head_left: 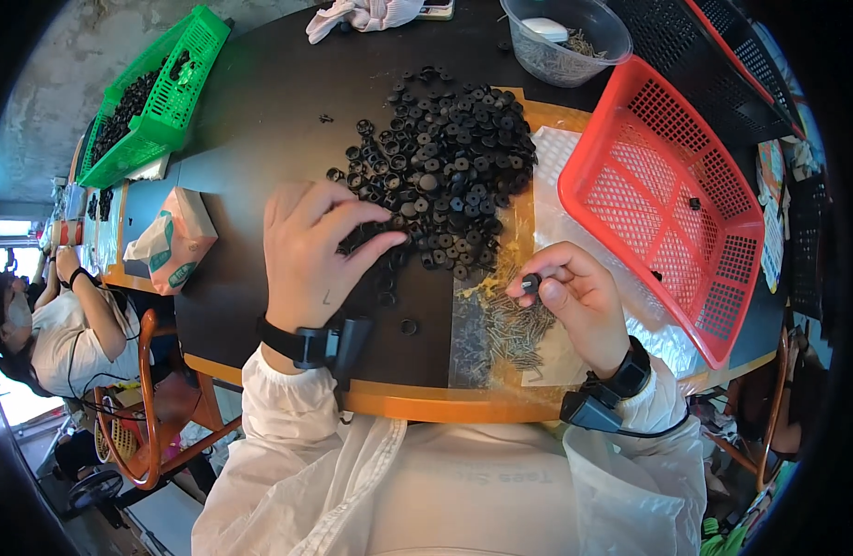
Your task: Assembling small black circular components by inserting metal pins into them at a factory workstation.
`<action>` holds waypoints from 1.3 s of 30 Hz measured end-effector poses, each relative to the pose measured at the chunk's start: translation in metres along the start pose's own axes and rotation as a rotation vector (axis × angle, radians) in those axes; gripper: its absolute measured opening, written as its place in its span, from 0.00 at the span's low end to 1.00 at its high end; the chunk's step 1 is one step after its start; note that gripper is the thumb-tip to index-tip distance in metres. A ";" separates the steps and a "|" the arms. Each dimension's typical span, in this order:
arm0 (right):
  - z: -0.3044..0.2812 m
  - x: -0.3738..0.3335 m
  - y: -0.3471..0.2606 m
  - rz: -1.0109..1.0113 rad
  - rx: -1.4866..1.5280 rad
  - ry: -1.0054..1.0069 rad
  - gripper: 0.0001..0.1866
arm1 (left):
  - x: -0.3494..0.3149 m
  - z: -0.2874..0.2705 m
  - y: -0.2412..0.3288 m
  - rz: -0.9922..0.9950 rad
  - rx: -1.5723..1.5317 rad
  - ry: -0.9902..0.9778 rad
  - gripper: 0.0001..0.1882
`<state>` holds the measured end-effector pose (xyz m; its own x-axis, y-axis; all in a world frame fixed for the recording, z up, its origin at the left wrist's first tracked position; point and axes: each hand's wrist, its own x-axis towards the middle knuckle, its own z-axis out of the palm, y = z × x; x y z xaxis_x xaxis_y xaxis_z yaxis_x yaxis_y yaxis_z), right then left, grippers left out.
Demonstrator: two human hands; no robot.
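Observation:
My left hand (315, 241) reaches to the near left edge of a heap of small round black plastic parts (464, 139). Its thumb and forefinger are apart, with black parts beneath them; whether the hidden fingers touch one I cannot see. In my right hand (579, 301), a small black knob (530, 283) with a pale metal pin in its middle is pinched between thumb and fingers. Just below that hand lies a scatter of thin metal pins (517, 334) on the taped table edge. One loose black ring (408, 326) sits nearer me, apart from the heap.
At right stands a red plastic basket (575, 176) with a few black pieces inside. A clear bowl (528, 63) of metal pins is behind it. Far left are a green basket (171, 107) of black parts and a tissue pack (181, 239). Another person (83, 334) sits at left.

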<state>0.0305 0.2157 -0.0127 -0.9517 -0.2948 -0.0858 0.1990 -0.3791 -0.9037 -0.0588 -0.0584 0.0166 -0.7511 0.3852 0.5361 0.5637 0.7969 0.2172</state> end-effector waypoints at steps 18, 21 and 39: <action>0.004 -0.003 -0.001 -0.016 -0.171 0.065 0.12 | -0.001 -0.004 0.008 -0.039 -0.375 -0.057 0.15; 0.006 -0.002 -0.001 -0.021 -0.142 0.072 0.14 | -0.014 0.001 0.031 -0.231 -0.843 -0.160 0.16; 0.015 -0.001 -0.005 -0.132 -0.203 0.053 0.11 | -0.032 0.020 0.062 -0.261 -1.259 -0.340 0.18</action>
<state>0.0340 0.2042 -0.0019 -0.9784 -0.2056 0.0214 0.0262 -0.2259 -0.9738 -0.0069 -0.0123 -0.0030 -0.8290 0.5314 0.1744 0.1836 -0.0361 0.9823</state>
